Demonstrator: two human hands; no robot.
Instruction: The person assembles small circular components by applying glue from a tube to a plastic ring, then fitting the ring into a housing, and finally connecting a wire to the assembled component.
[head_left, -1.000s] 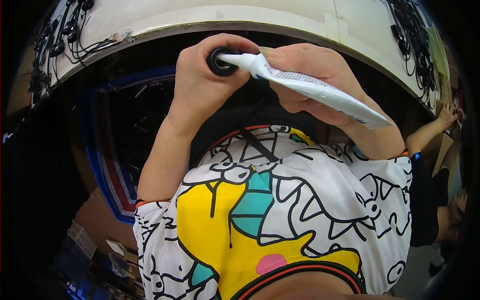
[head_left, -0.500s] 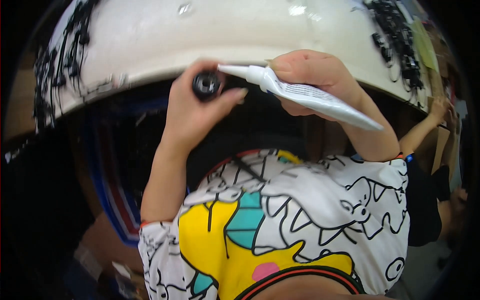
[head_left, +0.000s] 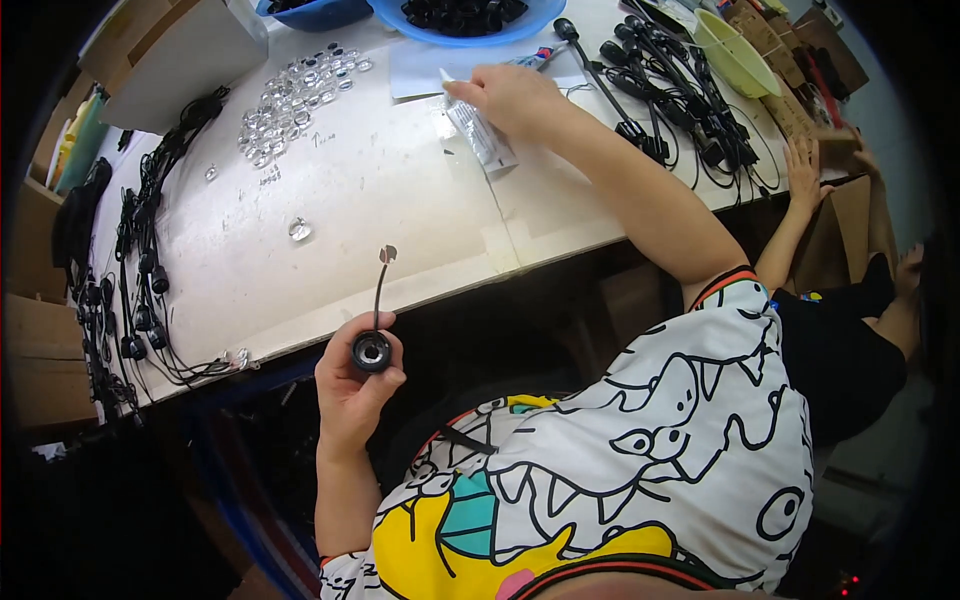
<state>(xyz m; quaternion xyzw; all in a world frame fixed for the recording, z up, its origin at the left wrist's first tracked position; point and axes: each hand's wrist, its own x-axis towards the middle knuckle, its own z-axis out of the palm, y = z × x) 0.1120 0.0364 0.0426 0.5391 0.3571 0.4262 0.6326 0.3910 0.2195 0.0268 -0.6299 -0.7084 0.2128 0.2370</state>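
Note:
Near the table's front edge, my left hand (head_left: pixel 345 390) is closed around a small round black lamp housing (head_left: pixel 371 351). Its open end faces up, with a pale ring inside. A thin black cord (head_left: pixel 380 292) runs from behind it over the edge, toward a small dark patch on the tabletop. Farther off, my right arm stretches across the table. The right hand (head_left: pixel 512 100) is closed on a white glue tube (head_left: pixel 484 142), near its pointed white nozzle. The tube lies at or just above the tabletop; contact is unclear. One clear lens (head_left: pixel 300 229) sits alone on the table.
Many clear lenses (head_left: pixel 290 108) are spread at the back left. Black corded lamps lie at the left (head_left: pixel 145 260) and right (head_left: pixel 690 90). A blue basin (head_left: pixel 470 36) holds black parts. Beyond a yellow-green basin (head_left: pixel 738 55), another person's hand (head_left: pixel 803 175) is at a carton.
My right hand has carried the glue tube from beside the black housing to the far part of the table. My left hand has lowered with the housing, and the view has shifted.

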